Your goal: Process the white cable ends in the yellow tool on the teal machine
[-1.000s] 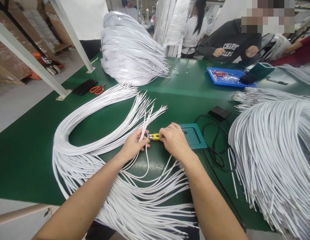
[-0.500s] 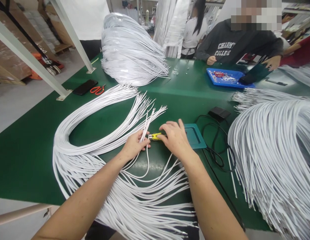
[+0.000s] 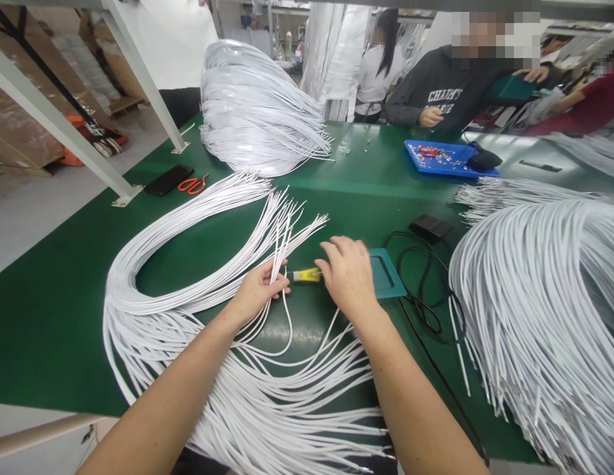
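Note:
Several white cables (image 3: 278,249) run through my left hand (image 3: 257,290), pinched between its thumb and fingers with their ends pointing up and away. One thin cable loops down from that hand to the table. My right hand (image 3: 349,274) grips the back end of a small yellow tool (image 3: 307,274) with a pale tip, blurred now; its exact kind is unclear. The tip faces the left hand, a short gap from the cables. Beneath both forearms spreads a large bundle of white cables (image 3: 282,409), its curved part (image 3: 123,270) bending around on the left.
A teal tray (image 3: 400,287) lies right of my right hand, beside a black cord (image 3: 438,323) and black box (image 3: 430,228). Cable heaps (image 3: 529,284) stand right and behind (image 3: 257,105). Orange-handled scissors (image 3: 192,185), a phone (image 3: 168,180) and a blue tray (image 3: 436,168) lie farther back. People stand beyond.
Both hands have parted slightly, and the yellow tool has drawn back from the left fingers. The co-worker opposite has lifted a dark green container away from the blue tray.

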Demonstrator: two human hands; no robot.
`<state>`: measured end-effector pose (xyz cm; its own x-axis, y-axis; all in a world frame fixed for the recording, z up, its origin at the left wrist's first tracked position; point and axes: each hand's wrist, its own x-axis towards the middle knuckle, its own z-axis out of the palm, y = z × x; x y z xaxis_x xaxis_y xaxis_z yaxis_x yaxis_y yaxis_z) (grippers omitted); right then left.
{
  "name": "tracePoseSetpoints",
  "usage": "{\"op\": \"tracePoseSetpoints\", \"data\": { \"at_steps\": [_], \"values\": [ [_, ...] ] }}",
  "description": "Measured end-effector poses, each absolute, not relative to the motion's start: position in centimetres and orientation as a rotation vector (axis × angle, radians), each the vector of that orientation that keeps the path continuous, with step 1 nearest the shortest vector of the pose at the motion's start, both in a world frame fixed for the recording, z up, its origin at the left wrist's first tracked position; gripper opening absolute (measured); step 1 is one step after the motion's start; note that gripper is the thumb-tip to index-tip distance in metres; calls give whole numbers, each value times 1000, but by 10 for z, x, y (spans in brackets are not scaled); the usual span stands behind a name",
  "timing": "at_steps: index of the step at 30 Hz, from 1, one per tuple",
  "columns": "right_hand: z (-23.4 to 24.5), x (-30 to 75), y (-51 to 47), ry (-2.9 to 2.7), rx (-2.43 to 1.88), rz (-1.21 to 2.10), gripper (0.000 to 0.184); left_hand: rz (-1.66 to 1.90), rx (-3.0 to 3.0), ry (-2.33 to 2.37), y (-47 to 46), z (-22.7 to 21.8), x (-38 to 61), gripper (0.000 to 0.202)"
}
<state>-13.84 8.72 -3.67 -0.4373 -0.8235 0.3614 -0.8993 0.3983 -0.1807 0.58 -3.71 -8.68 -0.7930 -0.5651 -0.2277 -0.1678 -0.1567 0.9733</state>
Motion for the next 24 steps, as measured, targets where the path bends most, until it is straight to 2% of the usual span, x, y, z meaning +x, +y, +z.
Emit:
{"op": "tracePoseSetpoints", "data": {
  "at_steps": [2,4,7,10,13,18,24],
  "values": [
    [-25,-119,86,-2402,1891,747,23,-2056,827,-1805,-38,-85,8,43],
    [-18,-98,86,-2273,2341,819,23,-2094,823,-1771,-39,-84,10,37],
    [-17,-72,85,-2235,2702,549,20,-2160,831,-1716,-39,-84,11,35],
    [-24,-60,85,-2290,2648,175,22,-2212,785,-1646,-39,-81,12,39],
    [-33,-56,91,-2262,2557,-1,19,-2246,786,-1578,-38,-77,14,39],
    [-44,-44,123,-2296,2401,-55,9,-2263,871,-1487,-38,-77,17,33],
    [-45,-22,163,-2573,2225,-44,24,-2247,839,-1541,-38,-81,18,38]
  ]
}}
